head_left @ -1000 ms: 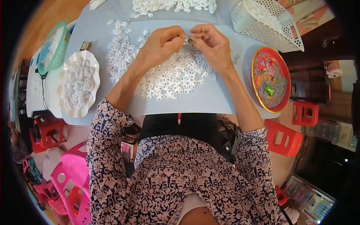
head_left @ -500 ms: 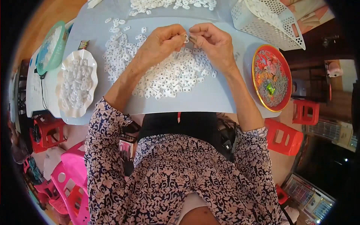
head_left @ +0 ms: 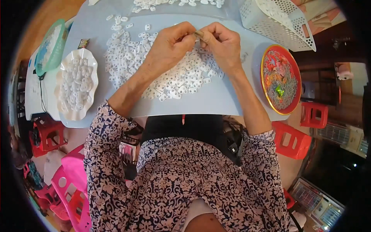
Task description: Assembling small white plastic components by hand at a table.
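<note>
Above a loose pile of small white plastic pieces with holes (head_left: pixel 174 83), my two hands meet at the fingertips. My left hand (head_left: pixel 174 42) is closed in a pinch; the white piece it held a moment ago is now mostly hidden by fingers. Thumb and fingers of my right hand (head_left: pixel 222 44) are pinched together against the left fingertips. Whatever lies between them is too small and covered to make out. To the right stands a red oval tray with a gold rim (head_left: pixel 264 83), holding many thin grey bits (head_left: pixel 288 96) and a shiny green wrapped item (head_left: pixel 279 90).
A scalloped white dish (head_left: pixel 94 91) full of white pieces sits at the left, near a green basket (head_left: pixel 42 63). At the back right is a perforated white basket (head_left: pixel 266 29). More white pieces (head_left: pixel 170 4) lie at the far side. Red stools (head_left: pixel 291 141) and a pink chair (head_left: pixel 71 170) surround the table (head_left: pixel 185 108).
My right fingertips have closed in on the left ones. The white piece that showed between my left fingers is now covered. The view has shifted slightly.
</note>
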### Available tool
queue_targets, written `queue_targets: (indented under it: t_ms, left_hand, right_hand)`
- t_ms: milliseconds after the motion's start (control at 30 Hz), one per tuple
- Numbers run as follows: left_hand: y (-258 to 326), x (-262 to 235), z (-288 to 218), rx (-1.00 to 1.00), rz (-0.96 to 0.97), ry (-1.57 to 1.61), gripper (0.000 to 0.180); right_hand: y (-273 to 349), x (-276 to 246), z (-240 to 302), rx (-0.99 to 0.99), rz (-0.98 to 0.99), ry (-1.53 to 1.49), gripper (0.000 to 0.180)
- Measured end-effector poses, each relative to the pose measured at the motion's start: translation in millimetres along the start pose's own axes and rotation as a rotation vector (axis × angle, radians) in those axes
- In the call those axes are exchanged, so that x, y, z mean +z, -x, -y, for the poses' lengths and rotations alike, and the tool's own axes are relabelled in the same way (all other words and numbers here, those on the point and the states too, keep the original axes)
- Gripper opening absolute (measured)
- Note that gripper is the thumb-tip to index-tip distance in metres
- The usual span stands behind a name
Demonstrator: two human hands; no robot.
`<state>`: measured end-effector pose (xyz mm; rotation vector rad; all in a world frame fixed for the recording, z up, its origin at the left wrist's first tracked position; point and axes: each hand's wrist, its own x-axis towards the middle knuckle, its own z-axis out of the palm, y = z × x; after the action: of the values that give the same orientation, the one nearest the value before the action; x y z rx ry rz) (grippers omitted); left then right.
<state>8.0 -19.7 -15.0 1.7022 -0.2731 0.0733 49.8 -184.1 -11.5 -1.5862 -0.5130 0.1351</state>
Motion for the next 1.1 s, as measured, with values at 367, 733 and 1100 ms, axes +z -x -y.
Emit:
queue_targets:
  t_ms: [367,733,1100]
  left_hand:
    - [-2.3,-2.8,3.1,-0.024,-0.057,0.118,0.017]
    - [-2.8,2.6,2.7,0.051,-0.043,0.139,0.011]
    - [-3.7,-0.5,4.0,0.007,-0.06,0.196,0.013]
  right_hand:
    - [-1.7,0.5,3.1,-0.051,-0.005,-0.029,0.015]
    - [-0.8,2.2,0.6,-0.036,-0.017,-0.002,0.017]
    - [-0.4,2.6,5.9,-0.01,-0.061,-0.087,0.018]
